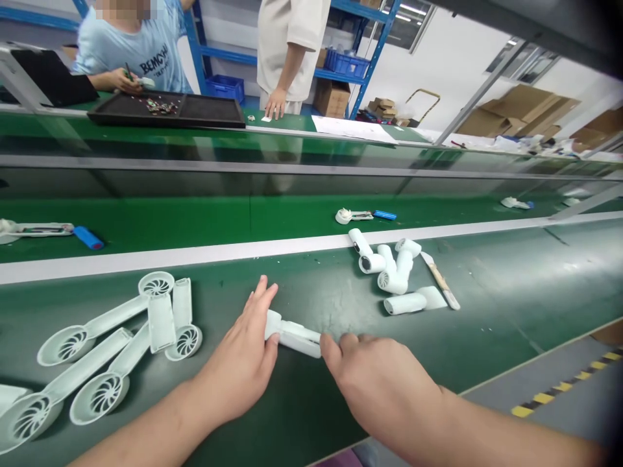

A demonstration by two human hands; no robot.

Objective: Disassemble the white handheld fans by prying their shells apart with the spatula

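A pale green plastic handheld-fan housing lies across the green work surface between my hands. My left hand grips its left end between thumb and palm, the fingers stretched away from me and hiding that end. My right hand is curled round the right end, with thumb and finger pressed on the tip; whether it also holds something small is hidden. To the left lie several fan housing shells with round slotted heads. Short tubular pale green parts are grouped beyond my right hand, beside a knife-like tool with a tan handle.
A green conveyor belt runs behind a white rail, carrying opened fan bodies with blue batteries. Across it, one person works near a black tray of small parts; another person stands alongside.
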